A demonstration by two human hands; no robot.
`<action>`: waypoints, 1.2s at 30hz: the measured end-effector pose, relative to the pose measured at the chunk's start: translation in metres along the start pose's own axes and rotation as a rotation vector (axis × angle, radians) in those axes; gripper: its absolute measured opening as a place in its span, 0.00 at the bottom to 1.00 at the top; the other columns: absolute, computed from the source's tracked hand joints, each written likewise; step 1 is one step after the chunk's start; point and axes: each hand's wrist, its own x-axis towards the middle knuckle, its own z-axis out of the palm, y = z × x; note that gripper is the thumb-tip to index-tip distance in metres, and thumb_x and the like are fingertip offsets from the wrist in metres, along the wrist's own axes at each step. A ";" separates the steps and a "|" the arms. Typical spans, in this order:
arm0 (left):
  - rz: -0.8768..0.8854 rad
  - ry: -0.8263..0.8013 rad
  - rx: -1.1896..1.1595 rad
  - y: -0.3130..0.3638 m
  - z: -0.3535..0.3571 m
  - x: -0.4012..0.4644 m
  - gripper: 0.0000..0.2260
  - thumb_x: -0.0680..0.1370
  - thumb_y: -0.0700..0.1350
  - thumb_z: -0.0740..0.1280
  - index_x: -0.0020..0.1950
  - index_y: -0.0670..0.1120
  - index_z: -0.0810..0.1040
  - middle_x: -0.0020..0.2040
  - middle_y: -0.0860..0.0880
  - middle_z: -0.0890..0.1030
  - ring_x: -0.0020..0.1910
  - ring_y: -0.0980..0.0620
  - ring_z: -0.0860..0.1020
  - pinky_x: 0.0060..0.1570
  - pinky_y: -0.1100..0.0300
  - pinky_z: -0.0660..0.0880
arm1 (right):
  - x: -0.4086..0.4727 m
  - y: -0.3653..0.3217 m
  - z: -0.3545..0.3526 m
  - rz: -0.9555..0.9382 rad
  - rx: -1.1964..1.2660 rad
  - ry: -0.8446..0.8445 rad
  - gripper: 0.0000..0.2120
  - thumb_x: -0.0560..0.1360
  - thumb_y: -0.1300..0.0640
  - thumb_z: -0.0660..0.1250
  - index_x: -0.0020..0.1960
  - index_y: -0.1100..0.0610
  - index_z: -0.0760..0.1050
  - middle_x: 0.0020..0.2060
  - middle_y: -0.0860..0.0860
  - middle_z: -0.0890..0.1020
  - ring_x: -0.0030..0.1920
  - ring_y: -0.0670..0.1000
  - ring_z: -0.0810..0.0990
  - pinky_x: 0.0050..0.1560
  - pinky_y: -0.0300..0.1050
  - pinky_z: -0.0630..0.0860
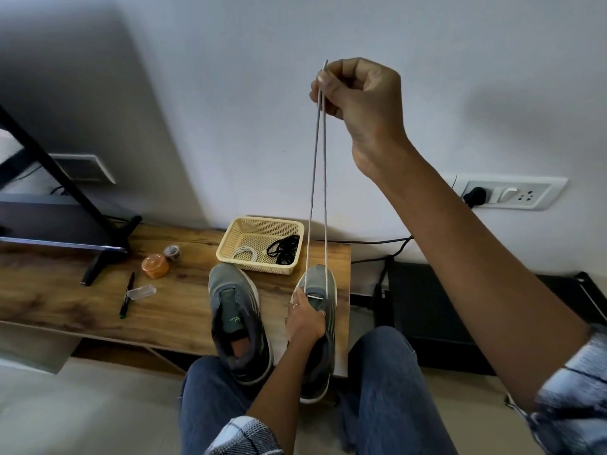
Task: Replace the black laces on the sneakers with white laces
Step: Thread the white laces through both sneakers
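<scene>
So there's a little yellow basket (262,224) sitting at the back edge of the table (65,290), toward its right end, and inside it you've got a coiled white lace (245,253) on the left and a bundle of black laces (285,249) on the right, not touching each other. Table's a wood-grain thing pushed against a pale wall; on the left part there's a TV stand leg (105,254), an orange lidded tub (156,265), a small roll of tape (172,251) just beside it, a black marker (127,295) and a clear plastic cap thing (142,292). Wall socket panel (507,192) off to the right with a plug in it. Two grey sneakers sit at the front right corner, toes pointing at the basket: the left sneaker (235,320) has no lace in it, the right sneaker (318,303) has a white lace (320,178) through its bottom eyelets. Left hand (307,318) is curled over the right sneaker, gripping it around the tongue. Right hand (358,93) is way up high, fingers closed, pinching both ends of that lace together so the two strands hang taut down to the shoe.
</scene>
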 end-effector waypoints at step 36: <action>0.105 0.087 -0.070 -0.003 -0.003 0.004 0.20 0.76 0.53 0.67 0.67 0.55 0.71 0.61 0.50 0.77 0.63 0.47 0.73 0.64 0.49 0.67 | 0.000 -0.003 -0.030 -0.022 -0.194 -0.131 0.06 0.72 0.64 0.71 0.40 0.54 0.78 0.33 0.47 0.83 0.37 0.43 0.81 0.36 0.34 0.72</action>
